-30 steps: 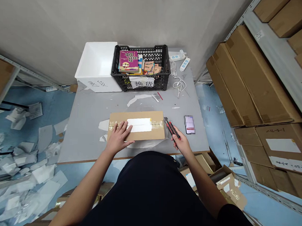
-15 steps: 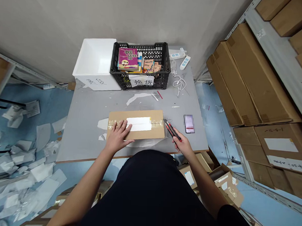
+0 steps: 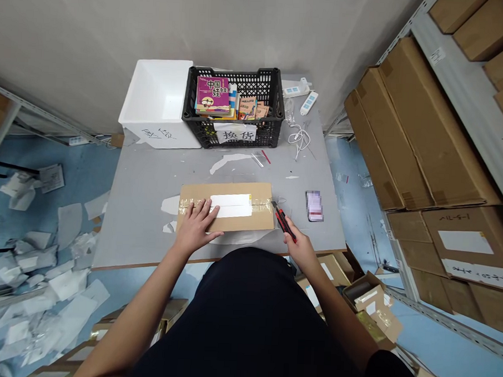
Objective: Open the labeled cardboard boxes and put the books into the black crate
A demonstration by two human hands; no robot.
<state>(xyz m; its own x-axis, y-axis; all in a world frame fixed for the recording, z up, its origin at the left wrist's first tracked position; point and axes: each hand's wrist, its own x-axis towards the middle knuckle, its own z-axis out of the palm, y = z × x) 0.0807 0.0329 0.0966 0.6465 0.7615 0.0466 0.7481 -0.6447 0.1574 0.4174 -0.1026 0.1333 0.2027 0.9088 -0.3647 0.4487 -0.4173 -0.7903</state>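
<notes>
A flat cardboard box (image 3: 258,219) lies on the grey table, its middle seam taped and a white label (image 3: 234,205) on top. Spread fingers of my left hand (image 3: 197,225) press flat on the box's left part. My right hand (image 3: 299,247) grips a red and black box cutter (image 3: 284,222) just off the box's right end. The cutter's tip is close to the taped right edge; whether it touches I cannot tell.
A black crate (image 3: 233,133) of books and a white foam box (image 3: 158,131) stand at the table's back. A phone (image 3: 314,206) lies right, below a white cable (image 3: 299,138) and power strips (image 3: 308,103). Shelved cartons (image 3: 429,124) rise at right; paper scraps (image 3: 64,280) litter the left floor.
My right hand has turned slightly around the box cutter, whose tip stays by the box's right end. My left hand and the box hold their place; the view has shifted a little.
</notes>
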